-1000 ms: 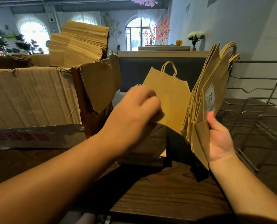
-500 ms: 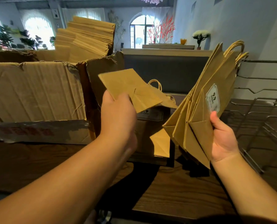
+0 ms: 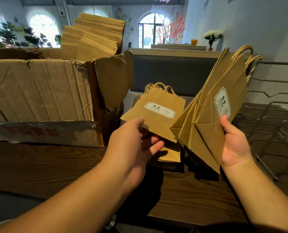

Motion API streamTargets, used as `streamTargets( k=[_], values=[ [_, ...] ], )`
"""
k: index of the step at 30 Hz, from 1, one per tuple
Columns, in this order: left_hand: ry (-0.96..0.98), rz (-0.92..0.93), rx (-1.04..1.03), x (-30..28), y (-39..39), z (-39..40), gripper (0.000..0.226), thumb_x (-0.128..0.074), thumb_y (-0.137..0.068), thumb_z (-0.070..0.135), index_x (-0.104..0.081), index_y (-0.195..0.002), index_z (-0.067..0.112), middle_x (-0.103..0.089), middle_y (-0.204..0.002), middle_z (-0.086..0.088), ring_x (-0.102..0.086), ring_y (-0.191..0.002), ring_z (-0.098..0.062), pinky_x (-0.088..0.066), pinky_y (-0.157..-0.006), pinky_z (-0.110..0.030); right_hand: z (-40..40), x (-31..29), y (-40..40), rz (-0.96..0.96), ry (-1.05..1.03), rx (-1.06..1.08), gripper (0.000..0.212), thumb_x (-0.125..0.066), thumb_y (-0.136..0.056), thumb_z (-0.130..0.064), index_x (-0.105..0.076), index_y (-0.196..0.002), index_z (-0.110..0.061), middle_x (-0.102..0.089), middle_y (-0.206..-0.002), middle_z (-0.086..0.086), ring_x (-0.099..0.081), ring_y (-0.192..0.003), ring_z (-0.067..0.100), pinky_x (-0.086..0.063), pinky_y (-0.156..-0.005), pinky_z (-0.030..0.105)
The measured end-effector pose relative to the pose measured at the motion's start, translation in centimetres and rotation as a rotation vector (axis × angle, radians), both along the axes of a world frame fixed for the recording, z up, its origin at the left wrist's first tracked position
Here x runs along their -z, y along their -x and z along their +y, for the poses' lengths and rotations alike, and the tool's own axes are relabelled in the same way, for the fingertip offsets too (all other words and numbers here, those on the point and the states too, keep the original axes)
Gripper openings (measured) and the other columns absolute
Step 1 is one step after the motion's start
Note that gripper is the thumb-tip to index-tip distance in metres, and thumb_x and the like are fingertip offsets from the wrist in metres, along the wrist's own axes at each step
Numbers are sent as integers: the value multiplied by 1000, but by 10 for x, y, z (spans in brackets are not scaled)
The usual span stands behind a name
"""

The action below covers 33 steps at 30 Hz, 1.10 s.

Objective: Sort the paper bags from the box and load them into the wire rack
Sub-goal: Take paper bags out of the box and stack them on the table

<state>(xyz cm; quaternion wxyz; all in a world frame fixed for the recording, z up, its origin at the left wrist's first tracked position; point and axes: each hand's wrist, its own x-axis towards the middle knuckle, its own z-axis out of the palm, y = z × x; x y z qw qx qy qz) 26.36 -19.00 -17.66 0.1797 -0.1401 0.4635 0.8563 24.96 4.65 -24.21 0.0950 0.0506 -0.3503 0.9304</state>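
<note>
Dark wood-grain table (image 3: 55, 167) fills the foreground of a pale room with arched windows; on its left we see a big torn cardboard box (image 3: 39, 98), and behind it a tall stack of flattened paper bags (image 3: 96, 36) rises above the rim; at the far right stands the wire rack (image 3: 272, 115), its metal bars beside our bundle; we grip a fanned bundle of bags (image 3: 219, 105) upright in our right hand (image 3: 235, 143), thumb pressed just under the white label, fingers hidden behind the paper, handles pointing up toward the rack; our left hand (image 3: 136, 143) holds a single labelled bag (image 3: 156, 115) tilted nearly flat, thumb on top and fingers spread beneath its lower edge, just left of the bundle; more bags lie on the table (image 3: 170, 157) under both hands.
</note>
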Motion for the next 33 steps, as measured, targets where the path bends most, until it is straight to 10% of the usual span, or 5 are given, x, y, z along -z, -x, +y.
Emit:
streamTargets(
  k=[12,16,19,25,33],
  values=[
    [311,277,39,16,-24,-37,28,-64,-92,11,-58,-116,24,-61,-87,-8,-46,-48,-11,-32,-40,-22,-10,-4,-2,-127,-13,112,39,-54,-83,-34,-72,-111,-15,-76,-106,10,-76,-88,27,-62,-62,46],
    [1078,1037,32,33,-9,-46,40,-69,-84,37,-56,-121,44,-56,-120,15,-53,-105,4,-45,-87,-20,-11,-4,-4,-165,-22,146,33,-42,-102,-34,-65,-115,-14,-78,-96,8,-76,-81,24,-61,-57,41],
    [1505,1167,277,43,8,-50,66,-51,-87,66,-30,-149,53,-20,-161,21,-5,-152,-9,-21,-121,-41,-13,-4,-5,-169,-33,155,35,-48,-94,-34,-62,-120,-16,-77,-99,7,-76,-84,23,-61,-58,41],
    [1560,1146,542,59,25,-51,78,-31,-82,79,-14,-154,55,-1,-166,14,8,-155,-23,-15,-125,-49,-12,-3,-4,-156,-31,147,34,-49,-95,-35,-65,-118,-17,-76,-106,7,-76,-90,24,-62,-63,43],
    [1549,1297,353,66,41,-46,77,-30,-79,82,-44,-146,48,-42,-127,5,-31,-122,-16,-34,-100,-32,-12,-1,-3,-156,-46,103,35,-53,-84,-34,-84,-87,-17,-76,-108,8,-75,-92,25,-62,-65,43]
  ],
)
